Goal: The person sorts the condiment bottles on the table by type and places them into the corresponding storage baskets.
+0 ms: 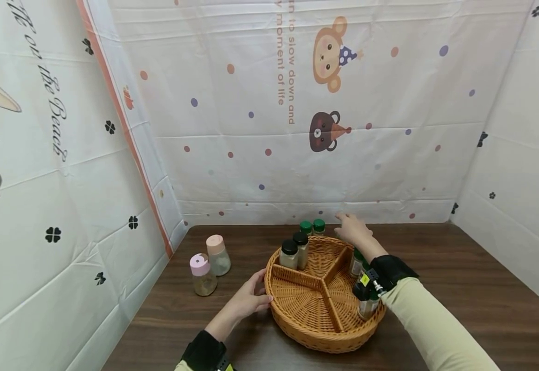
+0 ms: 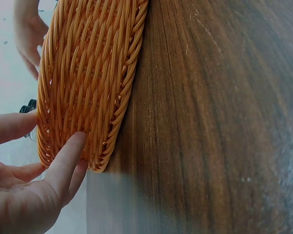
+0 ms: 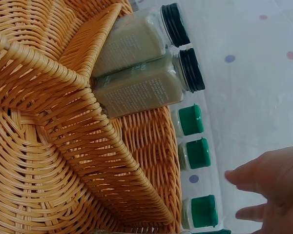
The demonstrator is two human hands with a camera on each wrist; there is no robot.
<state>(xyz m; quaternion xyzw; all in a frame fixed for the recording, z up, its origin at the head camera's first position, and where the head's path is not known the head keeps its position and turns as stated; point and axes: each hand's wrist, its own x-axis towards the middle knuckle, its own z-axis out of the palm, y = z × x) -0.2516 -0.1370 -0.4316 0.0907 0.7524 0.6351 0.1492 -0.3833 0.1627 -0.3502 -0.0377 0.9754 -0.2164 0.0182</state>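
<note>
A round wicker basket (image 1: pixel 297 330) with three compartments stands mid-table. My left hand (image 1: pixel 253 299) rests against its left rim, and in the left wrist view the straight thumb (image 2: pixel 68 156) lies on the basket wall (image 2: pixel 88 97). My right hand (image 1: pixel 347 222) reaches past the far rim with fingers extended and nothing in it. In the right wrist view that hand (image 3: pixel 244 195) hovers beside three green-capped jars (image 3: pixel 198 153) that stand on the table outside the basket (image 3: pixel 63 146). Two black-capped jars (image 1: pixel 294 250) stand in the back-left compartment.
More jars (image 1: pixel 365 301) stand in the basket's right compartment, under my right forearm. Two pink-capped bottles (image 1: pixel 209 265) stand on the table left of the basket. Printed cloth walls (image 1: pixel 297 154) close in the wooden table (image 1: pixel 459 278) on three sides.
</note>
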